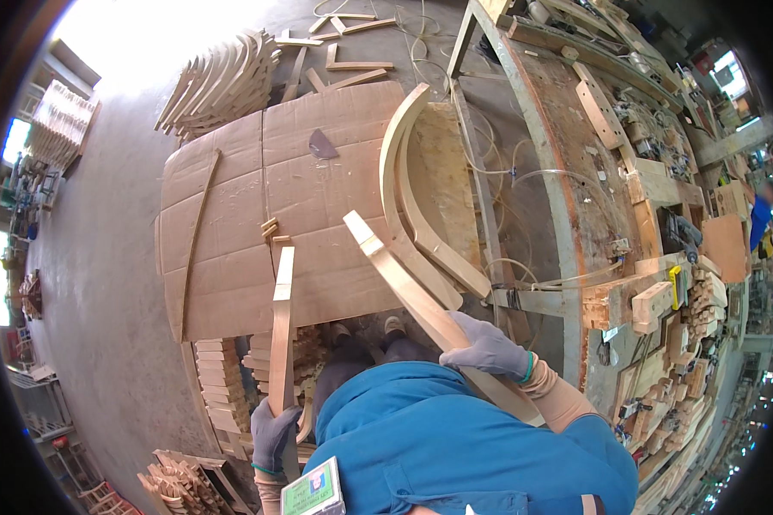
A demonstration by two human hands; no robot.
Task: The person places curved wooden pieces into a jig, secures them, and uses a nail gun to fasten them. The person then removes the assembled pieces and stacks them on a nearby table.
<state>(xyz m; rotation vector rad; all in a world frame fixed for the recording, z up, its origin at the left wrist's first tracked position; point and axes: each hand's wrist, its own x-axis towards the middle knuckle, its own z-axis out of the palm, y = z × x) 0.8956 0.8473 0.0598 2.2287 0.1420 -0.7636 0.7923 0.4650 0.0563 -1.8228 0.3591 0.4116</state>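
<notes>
My left hand (pixel 275 433), in a grey glove, is closed around the lower end of a pale wooden bar (pixel 282 335). The bar stands out over the near edge of a cardboard-covered table (pixel 335 189). My right hand (pixel 488 345), gloved too, grips a long, slightly curved wooden piece (pixel 416 300) whose far end hangs over the tabletop. Two bent wooden parts (pixel 390 167) lie side by side at the table's right. Several small wooden pegs (pixel 270 228) rest near the bar's tip. A dark half-round scrap (pixel 322 144) and a thin wooden strip (pixel 199 240) also lie on the cardboard.
On the right runs a long workbench (pixel 558 180) with clamps, blocks and a power drill (pixel 684 235). Hoses (pixel 489 172) loop between bench and table. Stacked curved wood (pixel 223 86) stands beyond the table; cut pieces (pixel 219 382) are piled beneath its near edge.
</notes>
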